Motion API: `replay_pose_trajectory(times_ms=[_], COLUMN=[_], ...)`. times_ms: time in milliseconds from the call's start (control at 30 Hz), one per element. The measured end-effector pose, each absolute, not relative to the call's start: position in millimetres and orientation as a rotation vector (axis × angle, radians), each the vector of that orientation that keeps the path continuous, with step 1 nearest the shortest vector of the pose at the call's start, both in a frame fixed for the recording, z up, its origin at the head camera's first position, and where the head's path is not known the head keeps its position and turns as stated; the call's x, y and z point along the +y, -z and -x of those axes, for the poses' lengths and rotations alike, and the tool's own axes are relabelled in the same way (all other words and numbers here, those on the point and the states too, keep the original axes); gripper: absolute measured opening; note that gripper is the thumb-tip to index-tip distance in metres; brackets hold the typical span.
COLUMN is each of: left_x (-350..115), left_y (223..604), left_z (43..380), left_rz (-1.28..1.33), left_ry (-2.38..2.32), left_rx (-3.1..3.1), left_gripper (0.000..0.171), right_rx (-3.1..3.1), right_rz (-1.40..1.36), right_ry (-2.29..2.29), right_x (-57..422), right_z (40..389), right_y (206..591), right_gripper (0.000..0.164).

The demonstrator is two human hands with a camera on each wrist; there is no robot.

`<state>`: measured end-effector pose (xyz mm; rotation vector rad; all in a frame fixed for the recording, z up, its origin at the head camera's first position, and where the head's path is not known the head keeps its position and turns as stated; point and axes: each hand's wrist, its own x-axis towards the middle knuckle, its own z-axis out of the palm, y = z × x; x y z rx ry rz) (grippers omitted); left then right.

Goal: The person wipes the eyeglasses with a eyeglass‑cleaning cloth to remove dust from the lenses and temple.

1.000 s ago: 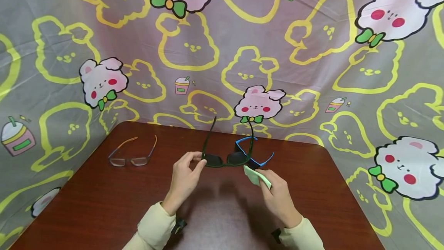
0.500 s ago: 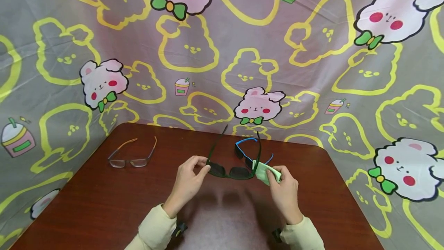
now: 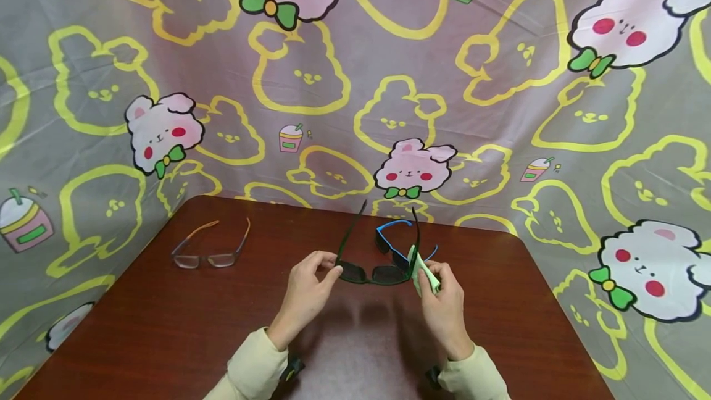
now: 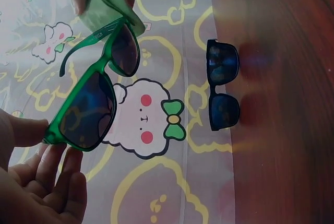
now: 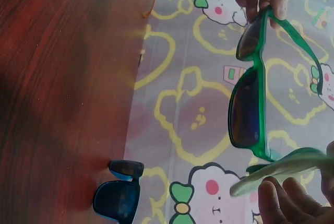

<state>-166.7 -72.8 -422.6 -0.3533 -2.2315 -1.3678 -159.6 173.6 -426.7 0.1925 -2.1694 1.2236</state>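
A pair of green-framed sunglasses [image 3: 389, 275] with dark lenses is held up over the table, temples unfolded and pointing away. My left hand [image 3: 308, 286] pinches its left hinge corner between thumb and fingers, as the left wrist view also shows. In my right hand [image 3: 446, 310] is a folded pale green cloth [image 3: 425, 279], gripped between thumb and fingers. The cloth [image 5: 282, 169] lies against the right hinge end of the sunglasses and hides part of that temple. Both lenses [image 4: 87, 110] are uncovered.
Behind the held pair, blue-framed sunglasses [image 3: 383, 242] lie on the brown table [image 3: 166, 326], partly hidden by the cloth and frame. Clear eyeglasses [image 3: 222, 259] with orange-tipped temples stand at the left. A cartoon-patterned curtain [image 3: 333, 79] borders the table's back and sides.
The green sunglasses have come lower and shifted right with my left hand. My right hand has brought the cloth from in front of the frame onto its right hinge end.
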Motion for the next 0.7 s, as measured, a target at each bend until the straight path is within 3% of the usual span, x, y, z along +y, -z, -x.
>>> replay_pose_trajectory(times_ms=[267, 467, 700], left_x=[-70.1, -69.4, -68.1], left_y=[421.3, 420.2, 419.6], left_z=[165.0, 164.8, 164.9], left_rz=[0.376, 0.395, 0.405], left_ry=[1.387, 1.383, 1.382], left_rx=[-2.229, -2.219, -2.200], left_gripper=[0.015, 0.016, 0.016], right_rx=[-2.112, -2.093, -2.117], right_rz=[-0.382, -0.500, -0.570], right_ry=[-1.240, -1.165, -1.116], right_x=[167.1, 157.7, 170.4], right_z=[155.9, 143.2, 156.6], right_y=[424.0, 402.5, 426.4], right_gripper=[0.008, 0.021, 0.032])
